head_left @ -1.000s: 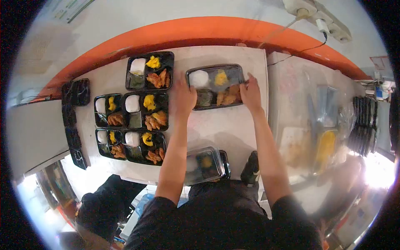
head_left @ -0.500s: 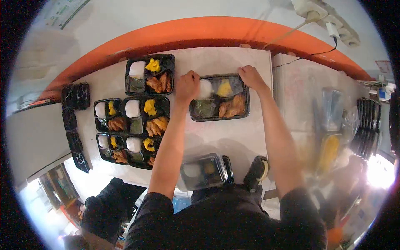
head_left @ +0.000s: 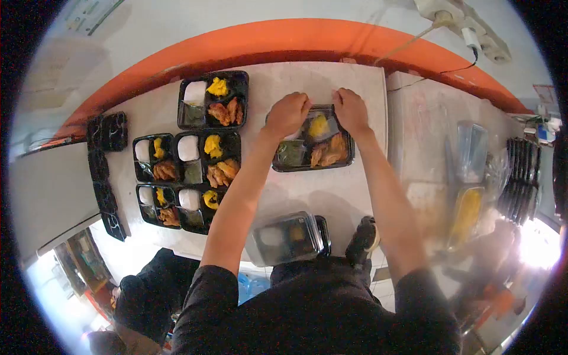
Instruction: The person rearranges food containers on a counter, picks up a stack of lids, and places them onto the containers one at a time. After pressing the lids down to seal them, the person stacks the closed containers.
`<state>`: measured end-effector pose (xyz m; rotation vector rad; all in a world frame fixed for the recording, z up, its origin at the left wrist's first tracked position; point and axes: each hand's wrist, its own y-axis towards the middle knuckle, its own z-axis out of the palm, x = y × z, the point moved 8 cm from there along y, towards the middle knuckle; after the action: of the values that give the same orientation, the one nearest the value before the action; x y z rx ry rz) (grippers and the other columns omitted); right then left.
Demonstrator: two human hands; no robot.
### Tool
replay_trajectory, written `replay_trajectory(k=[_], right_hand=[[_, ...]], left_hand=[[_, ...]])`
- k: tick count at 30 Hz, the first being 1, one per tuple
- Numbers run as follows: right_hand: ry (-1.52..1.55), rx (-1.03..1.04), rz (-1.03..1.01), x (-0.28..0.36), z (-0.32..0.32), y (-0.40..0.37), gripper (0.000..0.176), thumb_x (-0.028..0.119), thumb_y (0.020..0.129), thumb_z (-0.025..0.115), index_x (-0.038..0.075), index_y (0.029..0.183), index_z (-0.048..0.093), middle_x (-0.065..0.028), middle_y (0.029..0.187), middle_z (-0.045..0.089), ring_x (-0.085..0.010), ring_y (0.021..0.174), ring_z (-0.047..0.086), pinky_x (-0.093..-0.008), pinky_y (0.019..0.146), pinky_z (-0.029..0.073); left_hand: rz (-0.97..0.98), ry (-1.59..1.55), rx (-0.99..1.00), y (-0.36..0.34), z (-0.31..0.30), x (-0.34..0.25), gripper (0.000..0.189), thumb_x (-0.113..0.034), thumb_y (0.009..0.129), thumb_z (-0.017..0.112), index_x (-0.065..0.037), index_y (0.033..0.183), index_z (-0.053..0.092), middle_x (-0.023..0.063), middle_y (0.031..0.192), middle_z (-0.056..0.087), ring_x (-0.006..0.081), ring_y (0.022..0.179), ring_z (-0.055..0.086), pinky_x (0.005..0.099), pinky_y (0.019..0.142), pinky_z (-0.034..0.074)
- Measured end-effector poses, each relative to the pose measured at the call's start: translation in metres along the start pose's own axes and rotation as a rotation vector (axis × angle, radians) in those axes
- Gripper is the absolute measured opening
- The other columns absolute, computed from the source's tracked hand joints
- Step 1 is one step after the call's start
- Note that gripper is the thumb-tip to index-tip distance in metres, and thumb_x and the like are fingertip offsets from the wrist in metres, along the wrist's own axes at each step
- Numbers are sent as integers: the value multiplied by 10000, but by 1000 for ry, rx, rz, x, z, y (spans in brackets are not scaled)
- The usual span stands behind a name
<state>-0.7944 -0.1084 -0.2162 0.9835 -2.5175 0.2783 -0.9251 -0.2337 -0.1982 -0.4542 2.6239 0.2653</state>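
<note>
A black meal tray (head_left: 299, 155) with rice, yellow food, chicken and a green packet lies before me under a clear lid. My left hand (head_left: 289, 113) is closed at the tray's far edge, over the rice compartment. Closed too, my right hand (head_left: 351, 109) is at the far right corner of the same tray. Whether the fingers pinch the lid's rim is too small to tell. To the left stand open filled trays, one (head_left: 213, 100) at the back and several (head_left: 188, 171) in a block nearer me.
Clear lids (head_left: 284, 239) are stacked at the table's near edge beside a dark object with a pale rim (head_left: 362, 242). Empty black trays (head_left: 106, 171) line the far left. A power strip (head_left: 467, 29) hangs at upper right. Another person (head_left: 154, 296) is at lower left.
My left hand has moved right along the tray's far edge, from its left corner toward the middle. My right hand has shifted slightly left, so the hands are closer together.
</note>
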Motion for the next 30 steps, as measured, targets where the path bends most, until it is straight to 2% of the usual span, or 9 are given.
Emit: replay_trajectory(k=[5, 9, 12, 15, 17, 19, 20, 22, 30], right_hand=[[36, 162, -83, 10, 8, -10, 482, 340, 1001, 416, -3, 795, 684, -271, 869, 671, -444, 837, 651, -524, 805, 521], [-45, 179, -134, 8, 11, -7, 496, 344, 1005, 413, 2, 773, 688, -273, 831, 671, -464, 801, 649, -536, 800, 518], [11, 161, -19, -5, 14, -14, 479, 353, 1009, 406, -1, 833, 674, -273, 843, 671, -471, 815, 649, -538, 802, 520], [88, -22, 88, -17, 2, -42, 435, 354, 1015, 404, 2, 898, 631, -264, 811, 669, -474, 796, 645, -540, 779, 518], [236, -300, 207, -22, -23, -85, 404, 355, 1023, 402, 6, 932, 583, -255, 781, 661, -472, 757, 636, -545, 724, 505], [283, -297, 288, -26, -16, -124, 397, 351, 1026, 405, 5, 932, 575, -251, 748, 648, -469, 737, 630, -547, 693, 493], [328, -300, 375, -32, -9, -140, 390, 347, 1028, 407, 4, 932, 566, -247, 715, 635, -465, 717, 623, -549, 662, 482], [317, -271, 418, -32, 3, -155, 418, 352, 1033, 402, -8, 899, 567, -249, 693, 624, -459, 679, 608, -534, 630, 463], [551, -436, 569, -48, 0, -156, 654, 431, 1045, 375, -44, 616, 509, -196, 557, 517, -292, 501, 451, -447, 536, 360]], left_hand=[[-87, -21, 161, -4, 21, 2, 436, -357, 977, 457, -48, 766, 682, 222, 807, 670, 418, 783, 650, 514, 717, 525], [-81, 45, 185, 2, 30, 11, 413, -360, 969, 471, -51, 787, 678, 232, 771, 669, 427, 751, 654, 527, 695, 529], [-163, 52, 182, -1, 18, 10, 389, -361, 964, 483, -46, 841, 675, 230, 815, 676, 423, 799, 655, 518, 736, 523], [-247, 55, 76, -29, -6, 35, 394, -380, 973, 471, -25, 945, 640, 231, 866, 677, 423, 858, 648, 512, 784, 505], [-238, 122, -350, -81, -38, 40, 403, -389, 990, 456, -12, 1018, 597, 234, 888, 671, 425, 899, 635, 507, 822, 484], [-492, -149, -278, -134, -27, 46, 387, -376, 1009, 444, -11, 1042, 567, 240, 855, 665, 447, 862, 634, 529, 776, 483], [-499, -144, -268, -148, -24, 39, 387, -376, 1009, 444, -11, 1042, 567, 240, 855, 665, 447, 862, 634, 529, 776, 483], [-781, -134, -73, -177, -1, 39, 374, -361, 1021, 440, -10, 1023, 569, 244, 843, 661, 458, 832, 634, 538, 729, 485], [-810, -314, -433, -172, -7, 40, 400, -372, 1029, 433, -1, 993, 581, 232, 801, 652, 434, 734, 623, 481, 656, 483]])
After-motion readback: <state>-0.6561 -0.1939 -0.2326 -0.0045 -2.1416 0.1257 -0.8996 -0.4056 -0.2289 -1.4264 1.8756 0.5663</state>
